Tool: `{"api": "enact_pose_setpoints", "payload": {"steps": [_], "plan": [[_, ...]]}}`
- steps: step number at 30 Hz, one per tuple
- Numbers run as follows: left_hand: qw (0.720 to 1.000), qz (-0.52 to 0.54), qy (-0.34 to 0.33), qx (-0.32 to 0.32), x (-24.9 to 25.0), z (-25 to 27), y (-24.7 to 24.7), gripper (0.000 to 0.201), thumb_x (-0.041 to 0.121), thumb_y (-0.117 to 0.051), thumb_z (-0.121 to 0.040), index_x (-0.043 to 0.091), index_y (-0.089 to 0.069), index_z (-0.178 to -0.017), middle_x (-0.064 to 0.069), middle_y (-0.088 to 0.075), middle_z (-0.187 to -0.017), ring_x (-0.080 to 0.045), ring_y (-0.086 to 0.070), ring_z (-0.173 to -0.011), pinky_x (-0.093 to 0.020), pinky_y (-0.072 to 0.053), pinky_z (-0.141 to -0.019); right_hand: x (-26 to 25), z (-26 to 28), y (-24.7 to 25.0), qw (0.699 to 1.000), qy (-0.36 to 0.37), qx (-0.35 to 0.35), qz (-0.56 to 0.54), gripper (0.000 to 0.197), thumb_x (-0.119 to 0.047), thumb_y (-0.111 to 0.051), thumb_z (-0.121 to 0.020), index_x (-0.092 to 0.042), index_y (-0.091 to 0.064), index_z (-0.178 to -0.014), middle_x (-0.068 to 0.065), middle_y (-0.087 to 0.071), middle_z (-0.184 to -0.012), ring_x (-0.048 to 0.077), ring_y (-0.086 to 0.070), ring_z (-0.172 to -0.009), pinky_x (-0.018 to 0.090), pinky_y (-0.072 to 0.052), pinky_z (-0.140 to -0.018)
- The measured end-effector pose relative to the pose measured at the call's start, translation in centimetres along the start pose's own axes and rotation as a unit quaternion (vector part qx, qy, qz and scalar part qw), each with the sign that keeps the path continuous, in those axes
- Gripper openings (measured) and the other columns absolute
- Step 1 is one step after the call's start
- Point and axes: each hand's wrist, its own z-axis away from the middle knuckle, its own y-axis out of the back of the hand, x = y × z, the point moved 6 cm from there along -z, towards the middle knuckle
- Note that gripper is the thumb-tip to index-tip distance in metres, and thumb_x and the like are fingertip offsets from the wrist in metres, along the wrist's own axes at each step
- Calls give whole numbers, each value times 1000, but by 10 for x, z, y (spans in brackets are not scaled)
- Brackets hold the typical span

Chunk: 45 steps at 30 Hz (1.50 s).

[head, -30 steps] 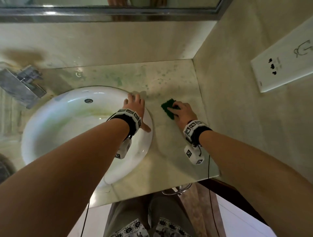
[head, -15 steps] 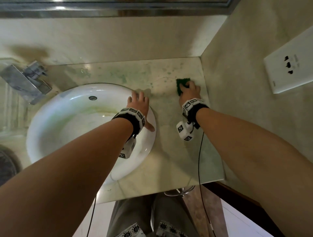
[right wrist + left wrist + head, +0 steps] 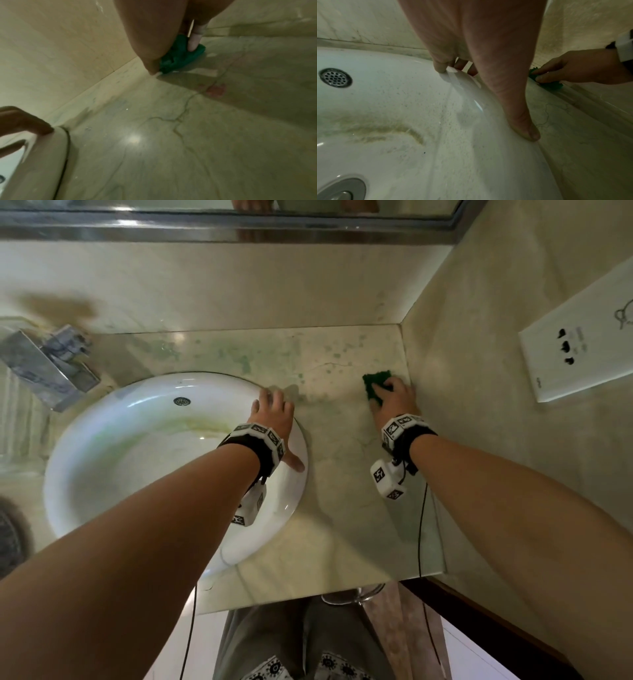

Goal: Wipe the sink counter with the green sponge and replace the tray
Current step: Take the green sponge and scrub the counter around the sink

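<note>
Head view, sponge: the green sponge (image 3: 376, 385) lies flat on the tabletop (image 3: 342, 491), far right, just beside the side wall (image 3: 479, 440).
Head view, right hand: the right hand (image 3: 394, 398) lies over the sponge, fingers bent down onto its top and near edge, grasping it against the stone.
Head view, left hand: the left hand (image 3: 274, 419) rests spread and relaxed on the rim of the sink basin (image 3: 102, 457), grasping nothing.
Head view, surroundings: a faucet (image 3: 44, 364) stands at the far left; a wall socket plate (image 3: 579, 350) is on the right wall. No tray shows.
Left wrist view: fingertips (image 3: 440, 67) and thumb touch the white rim; the right hand pinches the sponge beyond it.
Right wrist view: one finger (image 3: 193, 40) dents the sponge, which buckles in folds under the palm.
Handling, judged: soft, light and easily crushed; probably damp, so it may skid on the glossy stone.
Where to hold, judged: fingers spread across the top with the thumb on a side edge, pressing flat so it does not bunch up.
Progress, judged: wiping is under way; greenish blotches remain near the back wall.
</note>
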Motion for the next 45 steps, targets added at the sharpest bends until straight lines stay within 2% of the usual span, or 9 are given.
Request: {"api": "enact_pose_setpoints", "payload": {"steps": [8, 12, 16, 21, 24, 30, 34, 42, 45], "plan": [[1000, 6, 1, 6, 1, 4, 5, 139, 80, -76, -37, 5, -27, -143, -16, -23, -148, -45, -15, -139, -52, -22, -115, -25, 21, -7, 997, 4, -61, 47, 43, -8, -50, -88, -16, -51, -130, 12, -44, -137, 36, -41, -121, 40, -44, -96], [1000, 10, 1, -3, 1, 5, 6, 140, 80, -76, -37, 6, -26, -144, -16, -22, -148, -45, -14, -140, -52, -22, -116, -21, 25, 10, 985, -70, -27, -154, 32, -14, -56, -87, -18, -63, -118, 9, -65, -114, 26, -60, -95, 27, -49, -80], [1000, 8, 0, -2, 2, 5, 7, 139, 80, -76, -37, 6, -27, -143, -15, -23, -147, -45, -16, -139, -52, -23, -115, -1, 29, 15, 934, -184, -44, -303, 36, -14, -53, -90, -16, -58, -126, 10, -63, -121, 26, -59, -105, 27, -48, -87], [1000, 6, 0, -2, 2, 5, 8, 138, 80, -76, -37, 6, -28, -143, -15, -24, -146, -44, -17, -139, -51, -24, -115, 8, 39, 25, 992, -100, 8, -80, 42, -9, -54, -87, -16, -53, -129, 9, -46, -138, 30, -43, -123, 39, -41, -101], [1000, 9, 1, 0, 2, 5, 9, 137, 79, -77, -36, 6, -29, -142, -15, -24, -146, -44, -17, -139, -51, -24, -115, -6, 43, 30, 997, -20, 61, 52, 42, -10, -55, -85, -18, -55, -126, 6, -45, -133, 30, -39, -121, 40, -37, -95], [1000, 3, 1, -4, 2, 4, 8, 139, 81, -76, -37, 5, -26, -144, -15, -22, -147, -45, -15, -140, -51, -24, -115, -14, 46, -6, 993, 34, -82, 75, 40, -11, -45, -94, -17, -54, -133, 11, -45, -133, 34, -39, -123, 42, -45, -93], [1000, 2, -1, -6, 2, 3, 6, 140, 82, -75, -38, 5, -26, -144, -15, -21, -148, -45, -14, -141, -52, -23, -116, -11, 43, 3, 986, 22, -69, 148, 48, -12, -51, -89, -23, -49, -136, 9, -38, -143, 33, -31, -132, 46, -32, -104], [1000, -3, -2, -14, 2, 0, 5, 140, 82, -74, -39, 6, -25, -145, -16, -19, -149, -45, -12, -141, -53, -22, -116, 11, 28, 3, 979, -18, -117, 164, 75, -12, -69, -82, -20, -32, -146, 9, -23, -154, 33, -18, -141, 45, -39, -105], [1000, -6, -2, -13, 2, -1, 4, 139, 82, -74, -39, 6, -26, -144, -16, -20, -149, -45, -13, -141, -53, -21, -116, 8, 9, 9, 981, -6, -89, 171, 63, -6, -54, -90, -14, -30, -147, 11, -25, -154, 34, -20, -140, 44, -31, -112]]}}
